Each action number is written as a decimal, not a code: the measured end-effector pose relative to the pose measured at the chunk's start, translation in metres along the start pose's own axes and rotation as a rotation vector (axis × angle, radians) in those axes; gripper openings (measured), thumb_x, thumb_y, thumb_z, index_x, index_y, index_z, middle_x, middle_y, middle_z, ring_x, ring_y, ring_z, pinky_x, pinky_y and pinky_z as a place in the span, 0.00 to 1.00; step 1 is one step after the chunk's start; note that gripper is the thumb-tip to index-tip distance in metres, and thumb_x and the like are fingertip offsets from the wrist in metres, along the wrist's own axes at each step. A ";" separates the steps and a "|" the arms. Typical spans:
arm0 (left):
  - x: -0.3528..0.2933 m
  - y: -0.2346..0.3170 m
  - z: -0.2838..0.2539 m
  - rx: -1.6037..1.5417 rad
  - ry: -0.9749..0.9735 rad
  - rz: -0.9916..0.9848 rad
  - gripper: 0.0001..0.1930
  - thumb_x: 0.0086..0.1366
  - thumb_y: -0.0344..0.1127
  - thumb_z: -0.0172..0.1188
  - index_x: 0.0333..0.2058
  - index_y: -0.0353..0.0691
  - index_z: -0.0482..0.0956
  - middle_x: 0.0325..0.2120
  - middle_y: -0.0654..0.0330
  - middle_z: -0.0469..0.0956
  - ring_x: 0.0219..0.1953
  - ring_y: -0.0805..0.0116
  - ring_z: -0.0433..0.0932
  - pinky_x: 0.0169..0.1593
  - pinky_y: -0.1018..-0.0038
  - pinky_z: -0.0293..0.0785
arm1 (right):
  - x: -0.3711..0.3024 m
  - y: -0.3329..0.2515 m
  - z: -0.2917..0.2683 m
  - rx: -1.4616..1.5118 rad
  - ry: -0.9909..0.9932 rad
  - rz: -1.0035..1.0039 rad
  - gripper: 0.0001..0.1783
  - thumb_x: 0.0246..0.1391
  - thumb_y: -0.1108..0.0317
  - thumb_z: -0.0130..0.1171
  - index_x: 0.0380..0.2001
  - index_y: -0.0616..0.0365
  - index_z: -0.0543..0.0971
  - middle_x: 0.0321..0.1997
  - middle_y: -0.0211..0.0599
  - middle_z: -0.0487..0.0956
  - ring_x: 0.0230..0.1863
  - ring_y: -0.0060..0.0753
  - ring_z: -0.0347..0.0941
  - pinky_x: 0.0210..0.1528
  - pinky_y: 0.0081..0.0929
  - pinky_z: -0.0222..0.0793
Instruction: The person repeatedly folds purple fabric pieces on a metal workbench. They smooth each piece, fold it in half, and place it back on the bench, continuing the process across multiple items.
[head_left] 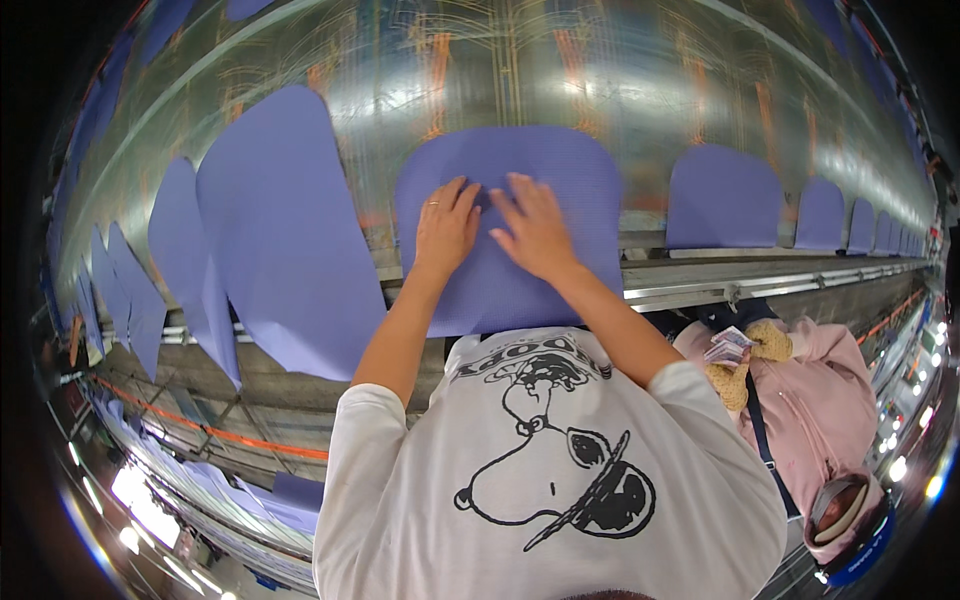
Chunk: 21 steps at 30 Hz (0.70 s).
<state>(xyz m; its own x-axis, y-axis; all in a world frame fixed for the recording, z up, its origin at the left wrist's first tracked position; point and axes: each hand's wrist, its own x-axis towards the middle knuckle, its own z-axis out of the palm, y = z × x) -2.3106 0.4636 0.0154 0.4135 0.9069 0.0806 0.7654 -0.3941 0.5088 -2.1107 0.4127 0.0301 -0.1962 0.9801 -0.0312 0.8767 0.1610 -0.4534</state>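
A purple sheet (520, 285) with rounded far corners lies flat in front of me on a shiny metal work table. On its left half my left hand (449, 228) rests palm down, fingers stretched out. Beside it my right hand (533, 228) is spread open over the same sheet, its fingertips slightly blurred. Neither hand grips anything; a small gap separates them. Near my left arm lies a larger purple sheet (285, 220), set at a slant, its near part hanging past the table's edge.
More purple sheets overlap at the left, among them a narrow one (180, 240). Rounded purple sheets (725, 200) line the table to the right. A metal rail (690, 292) runs along the near edge. At my right, a co-worker in a pink jacket (815, 390) holds a small stack in knitted gloves.
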 end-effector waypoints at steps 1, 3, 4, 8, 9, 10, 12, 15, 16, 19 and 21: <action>0.006 -0.001 0.012 0.002 -0.002 0.037 0.21 0.65 0.34 0.64 0.56 0.43 0.78 0.60 0.51 0.75 0.59 0.49 0.75 0.62 0.57 0.69 | 0.008 -0.003 0.013 -0.022 -0.052 -0.056 0.36 0.60 0.51 0.64 0.69 0.51 0.71 0.77 0.49 0.62 0.77 0.52 0.55 0.78 0.51 0.48; 0.020 0.004 0.017 0.026 -0.018 0.057 0.24 0.65 0.39 0.65 0.59 0.45 0.78 0.63 0.52 0.72 0.62 0.50 0.72 0.65 0.54 0.66 | 0.016 0.010 0.031 -0.042 -0.030 -0.109 0.35 0.63 0.48 0.60 0.70 0.49 0.70 0.78 0.46 0.59 0.79 0.49 0.52 0.79 0.51 0.45; 0.027 0.002 0.004 0.053 -0.034 0.046 0.25 0.65 0.42 0.66 0.60 0.46 0.78 0.66 0.52 0.71 0.65 0.51 0.70 0.66 0.52 0.63 | 0.015 0.022 0.034 -0.056 -0.020 -0.129 0.35 0.64 0.47 0.58 0.70 0.47 0.69 0.79 0.45 0.58 0.80 0.47 0.51 0.79 0.51 0.44; 0.008 -0.049 0.003 0.205 -0.043 -0.052 0.35 0.70 0.59 0.57 0.70 0.52 0.67 0.74 0.54 0.59 0.75 0.54 0.56 0.76 0.48 0.46 | 0.011 0.079 -0.005 -0.212 0.007 0.136 0.33 0.67 0.43 0.51 0.72 0.38 0.67 0.81 0.40 0.56 0.80 0.45 0.50 0.80 0.54 0.39; 0.005 -0.049 0.004 0.258 -0.081 -0.066 0.36 0.70 0.61 0.55 0.71 0.52 0.66 0.74 0.54 0.58 0.76 0.54 0.54 0.76 0.48 0.43 | 0.007 0.093 -0.009 -0.234 0.013 0.146 0.33 0.67 0.43 0.51 0.72 0.38 0.67 0.81 0.40 0.56 0.80 0.45 0.50 0.80 0.55 0.39; 0.003 -0.048 0.004 0.311 -0.119 -0.081 0.37 0.71 0.63 0.53 0.72 0.53 0.64 0.75 0.55 0.57 0.77 0.54 0.52 0.77 0.47 0.40 | 0.002 0.107 -0.015 -0.255 0.018 0.155 0.34 0.67 0.43 0.51 0.73 0.38 0.67 0.81 0.40 0.56 0.80 0.45 0.50 0.80 0.55 0.38; 0.002 -0.053 0.003 0.378 -0.163 -0.091 0.38 0.71 0.65 0.51 0.73 0.53 0.62 0.75 0.56 0.55 0.78 0.54 0.50 0.77 0.46 0.35 | -0.001 0.114 -0.018 -0.272 0.015 0.177 0.35 0.66 0.42 0.52 0.73 0.38 0.67 0.81 0.40 0.56 0.80 0.45 0.50 0.80 0.56 0.38; 0.001 -0.051 0.004 0.393 -0.170 -0.092 0.39 0.70 0.67 0.50 0.73 0.54 0.62 0.76 0.57 0.54 0.78 0.54 0.49 0.77 0.43 0.32 | -0.001 0.113 -0.015 -0.271 0.005 0.195 0.36 0.64 0.42 0.53 0.73 0.37 0.67 0.81 0.41 0.56 0.80 0.46 0.50 0.79 0.58 0.37; 0.002 -0.051 0.004 0.387 -0.174 -0.098 0.39 0.70 0.67 0.50 0.73 0.54 0.62 0.76 0.57 0.54 0.78 0.54 0.49 0.77 0.43 0.32 | -0.001 0.115 -0.015 -0.270 0.010 0.192 0.36 0.63 0.41 0.54 0.73 0.37 0.67 0.81 0.41 0.56 0.80 0.46 0.50 0.79 0.59 0.37; -0.006 -0.049 0.004 0.380 -0.197 -0.115 0.39 0.69 0.67 0.50 0.73 0.54 0.62 0.76 0.57 0.54 0.78 0.54 0.49 0.77 0.42 0.33 | -0.007 0.113 -0.011 -0.265 0.023 0.168 0.37 0.62 0.40 0.55 0.72 0.38 0.67 0.81 0.42 0.56 0.80 0.46 0.51 0.79 0.59 0.38; -0.002 -0.050 0.002 0.377 -0.185 -0.119 0.40 0.69 0.67 0.50 0.74 0.55 0.61 0.76 0.57 0.54 0.78 0.54 0.49 0.77 0.42 0.33 | -0.004 0.114 -0.011 -0.268 0.049 0.148 0.40 0.61 0.36 0.55 0.73 0.38 0.67 0.81 0.41 0.56 0.80 0.46 0.50 0.79 0.60 0.37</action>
<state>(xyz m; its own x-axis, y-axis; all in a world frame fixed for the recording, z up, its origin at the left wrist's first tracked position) -2.3485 0.4809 -0.0121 0.3667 0.9208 -0.1326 0.9254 -0.3463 0.1540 -2.0054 0.4288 -0.0121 -0.0417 0.9986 -0.0335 0.9801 0.0343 -0.1954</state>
